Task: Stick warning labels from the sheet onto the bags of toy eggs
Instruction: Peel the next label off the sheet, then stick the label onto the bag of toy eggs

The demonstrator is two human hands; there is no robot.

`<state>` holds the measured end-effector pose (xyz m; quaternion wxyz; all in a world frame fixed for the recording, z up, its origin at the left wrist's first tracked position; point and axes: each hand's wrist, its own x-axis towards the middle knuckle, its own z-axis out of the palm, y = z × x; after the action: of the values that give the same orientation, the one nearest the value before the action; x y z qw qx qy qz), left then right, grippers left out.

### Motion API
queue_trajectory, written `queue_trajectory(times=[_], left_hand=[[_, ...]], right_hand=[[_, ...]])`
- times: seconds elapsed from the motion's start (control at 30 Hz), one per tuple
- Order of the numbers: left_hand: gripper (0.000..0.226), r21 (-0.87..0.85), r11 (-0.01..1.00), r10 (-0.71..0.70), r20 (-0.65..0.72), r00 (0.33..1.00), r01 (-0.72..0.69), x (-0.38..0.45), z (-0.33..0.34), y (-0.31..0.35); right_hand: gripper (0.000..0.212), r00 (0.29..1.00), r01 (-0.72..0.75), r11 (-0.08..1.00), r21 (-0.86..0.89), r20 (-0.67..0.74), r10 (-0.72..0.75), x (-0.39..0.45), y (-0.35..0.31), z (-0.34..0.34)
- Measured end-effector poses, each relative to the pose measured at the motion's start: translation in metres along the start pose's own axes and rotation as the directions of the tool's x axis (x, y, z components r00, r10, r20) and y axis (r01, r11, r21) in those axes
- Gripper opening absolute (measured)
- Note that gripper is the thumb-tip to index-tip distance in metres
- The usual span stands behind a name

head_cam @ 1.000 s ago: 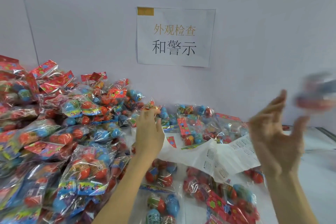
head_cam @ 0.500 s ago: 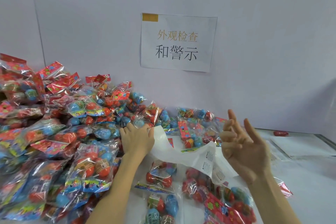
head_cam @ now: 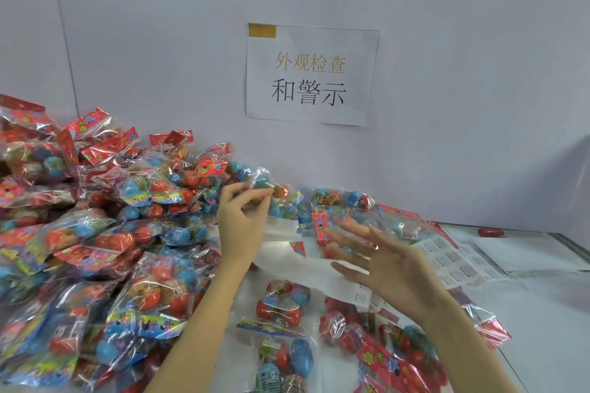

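A heap of bagged toy eggs (head_cam: pixel 95 249) lies left of the left hand (head_cam: pixel 242 220), whose fingertips pinch one bag (head_cam: pixel 268 188) at the heap's edge. The label sheet (head_cam: pixel 447 260) lies on the desk (head_cam: pixel 542 313) between and beyond both hands, partly under the right hand (head_cam: pixel 386 268), which hovers with fingers spread, gripping nothing. More bags (head_cam: pixel 281 303) lie below it.
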<state>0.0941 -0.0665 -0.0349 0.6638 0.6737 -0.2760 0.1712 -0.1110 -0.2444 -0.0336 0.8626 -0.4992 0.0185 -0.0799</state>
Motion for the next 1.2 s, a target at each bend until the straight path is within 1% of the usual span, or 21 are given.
queue_trajectory(times=[0.07,0.1,0.2,0.27,0.33,0.4,0.43,0.5,0.53,0.63,0.73,0.8,0.87,0.93,0.97,1.0,1.03,1.07,1.1,1.13,1.2], left_hand=[[0.034,-0.248,0.960,-0.101,0.128,0.987,0.131,-0.002,0.001,0.010],[0.041,-0.309,0.936,-0.108,0.193,0.975,0.165,-0.002,0.003,0.013],[0.072,-0.374,0.900,-0.075,0.372,0.925,0.223,-0.006,0.009,0.015],[0.085,-0.362,0.890,-0.058,0.512,0.857,0.277,-0.011,0.013,0.016],[0.079,-0.254,0.931,-0.050,0.625,0.779,0.263,-0.018,0.018,0.018],[0.060,-0.161,0.961,-0.054,0.686,0.726,0.223,-0.025,0.023,0.020],[0.047,-0.145,0.964,-0.059,0.699,0.713,0.221,-0.028,0.025,0.023],[0.024,-0.154,0.959,-0.067,0.696,0.715,0.240,-0.032,0.028,0.028],[0.020,-0.143,0.963,-0.076,0.674,0.735,0.230,-0.033,0.029,0.030],[0.012,-0.141,0.962,-0.112,0.577,0.809,0.233,-0.033,0.032,0.028],[0.010,-0.212,0.933,-0.144,0.520,0.842,0.291,-0.032,0.032,0.031],[0.007,-0.216,0.946,-0.113,0.474,0.873,0.239,-0.032,0.033,0.032],[0.006,-0.198,0.967,-0.068,0.414,0.908,0.163,-0.032,0.034,0.032],[0.016,-0.210,0.974,-0.004,0.364,0.931,0.086,-0.030,0.033,0.031],[0.021,-0.225,0.974,0.038,0.345,0.938,0.043,-0.029,0.032,0.031],[0.024,-0.241,0.971,0.079,0.336,0.938,0.004,-0.028,0.030,0.032],[0.023,-0.259,0.966,0.111,0.340,0.934,-0.020,-0.028,0.029,0.032],[0.021,-0.280,0.960,0.127,0.353,0.927,-0.025,-0.027,0.029,0.033],[0.019,-0.302,0.953,0.128,0.379,0.917,-0.008,-0.027,0.029,0.033],[0.020,-0.321,0.947,0.118,0.415,0.902,0.024,-0.028,0.029,0.032],[0.023,-0.331,0.939,0.096,0.500,0.861,0.088,-0.031,0.030,0.032]], right_hand=[[0.051,0.999,-0.001,0.996,-0.093,-0.039,-0.003,0.001,0.004,0.002],[0.050,0.998,0.006,0.991,-0.132,-0.058,-0.013,0.002,0.005,0.002],[0.057,0.991,0.045,0.988,-0.145,-0.116,-0.062,0.004,0.007,0.006],[0.057,0.983,0.082,0.983,-0.165,-0.148,-0.107,0.005,0.007,0.009],[0.046,0.974,0.101,0.956,-0.276,-0.167,-0.152,0.005,0.008,0.013],[0.043,0.951,0.117,0.929,-0.351,-0.230,-0.206,0.005,0.010,0.016],[0.041,0.934,0.125,0.911,-0.393,-0.263,-0.242,0.005,0.011,0.016],[0.036,0.909,0.129,0.861,-0.491,-0.288,-0.300,0.006,0.013,0.015],[0.035,0.907,0.128,0.841,-0.525,-0.281,-0.314,0.006,0.013,0.015],[0.035,0.915,0.122,0.828,-0.548,-0.260,-0.308,0.006,0.014,0.014],[0.028,0.916,0.146,0.820,-0.554,-0.238,-0.323,0.006,0.015,0.013],[0.024,0.887,0.184,0.771,-0.610,-0.234,-0.397,0.008,0.017,0.014],[0.019,0.824,0.207,0.625,-0.752,-0.210,-0.526,0.009,0.020,0.013],[0.020,0.758,0.166,0.419,-0.892,-0.156,-0.634,0.012,0.023,0.010],[0.018,0.736,0.140,0.356,-0.924,-0.143,-0.661,0.013,0.024,0.009],[0.025,0.731,0.113,0.343,-0.933,-0.156,-0.664,0.013,0.024,0.009],[0.044,0.730,0.092,0.365,-0.927,-0.187,-0.658,0.013,0.025,0.009],[0.064,0.739,0.080,0.453,-0.888,-0.252,-0.625,0.012,0.024,0.011],[0.077,0.758,0.086,0.565,-0.820,-0.314,-0.571,0.011,0.022,0.012],[0.083,0.785,0.096,0.682,-0.725,-0.367,-0.500,0.010,0.020,0.015],[0.081,0.840,0.115,0.855,-0.505,-0.410,-0.355,0.008,0.014,0.017]])
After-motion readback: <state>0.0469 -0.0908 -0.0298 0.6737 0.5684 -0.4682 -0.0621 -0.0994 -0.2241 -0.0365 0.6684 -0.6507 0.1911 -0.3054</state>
